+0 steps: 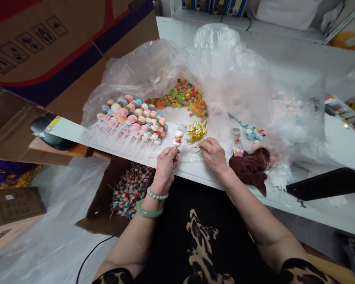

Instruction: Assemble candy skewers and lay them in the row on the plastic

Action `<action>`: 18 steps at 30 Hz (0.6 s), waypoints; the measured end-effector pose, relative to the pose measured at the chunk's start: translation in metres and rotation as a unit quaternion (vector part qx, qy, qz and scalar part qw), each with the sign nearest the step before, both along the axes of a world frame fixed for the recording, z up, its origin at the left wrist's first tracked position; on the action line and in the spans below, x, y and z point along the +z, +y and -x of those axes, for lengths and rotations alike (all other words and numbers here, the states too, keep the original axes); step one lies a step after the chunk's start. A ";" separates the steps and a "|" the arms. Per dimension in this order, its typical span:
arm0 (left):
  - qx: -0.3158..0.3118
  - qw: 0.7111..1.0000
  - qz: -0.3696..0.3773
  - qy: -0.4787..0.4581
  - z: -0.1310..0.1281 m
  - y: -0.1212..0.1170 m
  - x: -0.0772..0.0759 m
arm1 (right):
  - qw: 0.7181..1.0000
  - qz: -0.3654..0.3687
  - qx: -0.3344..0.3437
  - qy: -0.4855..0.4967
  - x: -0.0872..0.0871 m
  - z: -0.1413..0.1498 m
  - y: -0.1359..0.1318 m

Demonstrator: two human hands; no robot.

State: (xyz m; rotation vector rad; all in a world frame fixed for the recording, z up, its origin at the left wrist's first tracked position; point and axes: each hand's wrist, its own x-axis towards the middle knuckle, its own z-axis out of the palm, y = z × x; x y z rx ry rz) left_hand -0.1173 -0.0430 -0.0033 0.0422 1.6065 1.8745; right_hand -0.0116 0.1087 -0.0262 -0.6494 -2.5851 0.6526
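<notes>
My left hand (167,162) is closed in a pinch on the lower end of a wrapped marshmallow candy stick (178,136), held upright above the table edge. At the near side of a pile of gold twist ties (197,131), my right hand (214,155) has its fingertips pressed together, with a bit of gold twist tie showing at them. Left of my hands lie several stacked marshmallow candy sticks (133,118), their white sticks pointing toward me. Small ring-shaped gummy candies (180,94) in orange, green and yellow are spread behind the twist ties.
Clear plastic bags (225,75) cover the back of the table (192,171). A large carton (77,51) stands at left. Below the edge, an open box (100,209) holds wrapped lollipops. To the right are a brown cloth (251,165), a printed wrapper (237,141) and a black flat object (328,183).
</notes>
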 end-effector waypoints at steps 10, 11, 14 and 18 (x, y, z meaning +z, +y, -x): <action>-0.014 0.997 0.034 -0.061 -0.005 0.003 0.003 | 0.900 0.374 -0.075 0.210 0.021 -0.005 0.030; -0.014 0.997 0.033 -0.069 -0.006 0.004 0.003 | 0.883 0.406 -0.085 0.217 0.023 -0.005 0.032; -0.020 0.996 0.026 -0.083 -0.008 0.004 0.001 | 0.831 0.488 -0.114 0.242 0.026 -0.002 0.035; -0.029 0.995 0.026 -0.089 -0.009 0.005 0.001 | 0.800 0.529 -0.125 0.255 0.031 0.000 0.037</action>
